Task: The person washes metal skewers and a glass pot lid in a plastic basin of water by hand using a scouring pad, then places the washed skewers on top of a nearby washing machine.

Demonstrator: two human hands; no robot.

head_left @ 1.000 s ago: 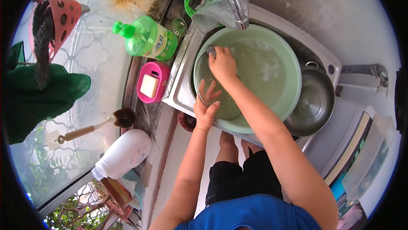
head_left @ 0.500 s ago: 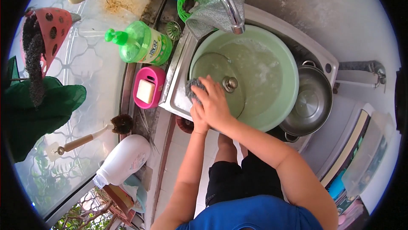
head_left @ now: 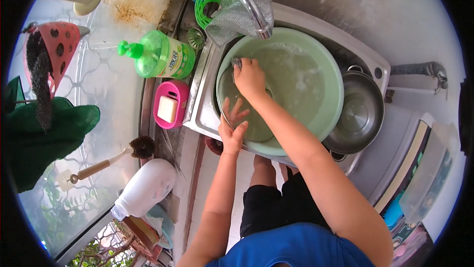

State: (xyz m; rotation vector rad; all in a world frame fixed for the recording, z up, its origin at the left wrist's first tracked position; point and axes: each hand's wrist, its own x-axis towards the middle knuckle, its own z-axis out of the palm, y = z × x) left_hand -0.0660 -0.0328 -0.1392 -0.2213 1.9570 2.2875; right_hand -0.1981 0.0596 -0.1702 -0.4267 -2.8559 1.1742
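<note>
A round glass pot lid [head_left: 256,125] with a metal rim and knob lies tilted over the left part of a green basin [head_left: 340,100] of cloudy, sudsy water. My left hand [head_left: 232,128] grips the lid's near left edge, its spread fingers showing through the glass and the thumb at the rim. My right hand [head_left: 249,78] is closed on a dark grey scouring pad [head_left: 236,62] and presses it near the lid's far rim. That hand covers most of the knob.
The chrome faucet [head_left: 249,3] arches over the basin, beside a grey mesh cloth [head_left: 247,16] on a green perforated basket [head_left: 207,1]. A steel pot [head_left: 356,114] stands right. Left are a green pump bottle [head_left: 160,56], pink soap dish [head_left: 172,89] and white bottle [head_left: 148,185].
My right hand has moved with the scouring pad from the lid's left edge to its far rim. The left hand has come apart from it and now shows, holding the lid's edge.
</note>
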